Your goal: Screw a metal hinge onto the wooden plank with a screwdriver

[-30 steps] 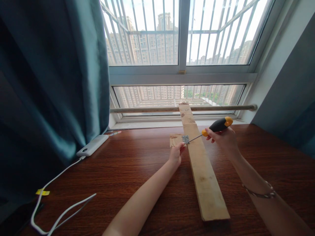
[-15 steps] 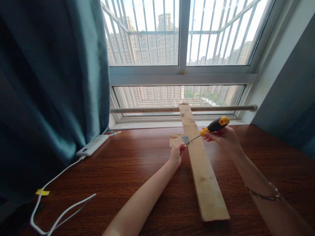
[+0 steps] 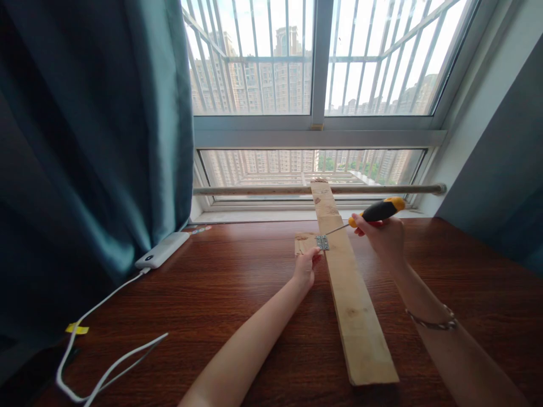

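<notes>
- Flat grey metal hinge (image 3: 322, 242) sits just beyond left hand (image 3: 306, 267), spanning short pale wooden block (image 3: 302, 242) and long pale wooden board (image 3: 356, 311); placing looks done
- Left hand's fingers bend at block's near edge; cannot tell whether they grip
- Right hand (image 3: 388, 237) clenches black-and-yellow-handled screwdriver (image 3: 379, 211), tip at hinge's far edge
- Screws too small to count; fastening probably unfinished, since tip is at hinge

Home-like room with a blue curtain (image 3: 165, 113), barred window (image 3: 320, 135) facing apartment towers (image 3: 291, 73), and wood-grain tabletop (image 3: 237, 260).
</notes>
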The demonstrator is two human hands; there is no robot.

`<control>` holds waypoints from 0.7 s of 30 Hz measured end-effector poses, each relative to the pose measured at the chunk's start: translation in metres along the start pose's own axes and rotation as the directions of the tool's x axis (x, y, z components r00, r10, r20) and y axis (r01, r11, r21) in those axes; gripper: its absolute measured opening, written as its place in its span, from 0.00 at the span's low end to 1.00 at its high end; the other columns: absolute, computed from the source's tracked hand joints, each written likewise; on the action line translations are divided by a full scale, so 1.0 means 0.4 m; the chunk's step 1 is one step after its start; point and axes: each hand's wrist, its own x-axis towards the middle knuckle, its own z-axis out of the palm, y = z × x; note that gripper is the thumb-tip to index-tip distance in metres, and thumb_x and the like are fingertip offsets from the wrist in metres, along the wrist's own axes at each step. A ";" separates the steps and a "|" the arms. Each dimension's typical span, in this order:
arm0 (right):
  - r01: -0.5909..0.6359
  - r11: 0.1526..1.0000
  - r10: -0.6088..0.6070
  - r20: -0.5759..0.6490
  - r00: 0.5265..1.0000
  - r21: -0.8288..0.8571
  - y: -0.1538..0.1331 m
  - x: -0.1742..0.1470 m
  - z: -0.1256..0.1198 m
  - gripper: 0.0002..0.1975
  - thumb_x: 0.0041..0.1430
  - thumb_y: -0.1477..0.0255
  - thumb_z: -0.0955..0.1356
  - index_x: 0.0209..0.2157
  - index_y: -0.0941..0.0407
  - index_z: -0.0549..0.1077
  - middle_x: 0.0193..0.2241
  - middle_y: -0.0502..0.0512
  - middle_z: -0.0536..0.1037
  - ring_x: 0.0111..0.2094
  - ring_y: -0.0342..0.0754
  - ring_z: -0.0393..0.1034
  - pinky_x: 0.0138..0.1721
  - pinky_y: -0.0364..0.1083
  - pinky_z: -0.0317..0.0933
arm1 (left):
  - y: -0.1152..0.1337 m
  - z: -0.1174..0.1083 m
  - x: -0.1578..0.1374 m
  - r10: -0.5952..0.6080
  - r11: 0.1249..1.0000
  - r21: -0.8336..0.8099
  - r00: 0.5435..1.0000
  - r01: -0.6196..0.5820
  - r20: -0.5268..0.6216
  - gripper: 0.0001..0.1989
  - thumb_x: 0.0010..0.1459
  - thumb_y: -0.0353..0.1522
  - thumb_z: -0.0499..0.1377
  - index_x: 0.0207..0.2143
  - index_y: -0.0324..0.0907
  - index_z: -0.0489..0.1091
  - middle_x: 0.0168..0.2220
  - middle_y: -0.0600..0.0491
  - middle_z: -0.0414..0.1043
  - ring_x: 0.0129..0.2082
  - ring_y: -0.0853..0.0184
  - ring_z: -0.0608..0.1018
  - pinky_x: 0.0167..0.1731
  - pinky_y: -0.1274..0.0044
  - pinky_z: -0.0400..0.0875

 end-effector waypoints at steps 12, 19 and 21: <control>0.023 0.996 -0.021 0.027 0.999 -0.084 0.016 0.019 0.028 0.16 0.44 0.60 0.70 0.20 0.60 0.73 0.13 0.53 0.74 0.16 0.47 0.70 0.22 0.43 0.64 | 0.001 -0.001 -0.002 0.010 1.000 -0.014 1.000 -0.010 0.004 0.06 0.36 0.23 0.63 0.21 0.36 0.70 0.21 0.55 0.71 0.21 0.75 0.70 0.24 0.82 0.65; -0.166 0.927 0.081 0.254 0.964 0.335 0.006 0.031 0.029 0.15 0.41 0.64 0.72 0.29 0.61 0.74 0.25 0.55 0.77 0.15 0.40 0.66 0.14 0.39 0.57 | 0.001 -0.002 -0.001 0.013 1.000 0.000 1.000 -0.013 0.005 0.06 0.35 0.24 0.63 0.22 0.36 0.71 0.23 0.54 0.72 0.23 0.75 0.71 0.25 0.82 0.64; -0.225 0.878 0.085 0.326 0.942 0.422 0.003 0.037 0.021 0.15 0.38 0.66 0.74 0.29 0.61 0.73 0.29 0.56 0.78 0.18 0.40 0.68 0.18 0.40 0.63 | 0.000 -0.003 0.000 0.020 1.000 -0.005 1.000 -0.020 0.010 0.07 0.35 0.24 0.64 0.22 0.36 0.71 0.23 0.54 0.72 0.23 0.75 0.71 0.26 0.82 0.65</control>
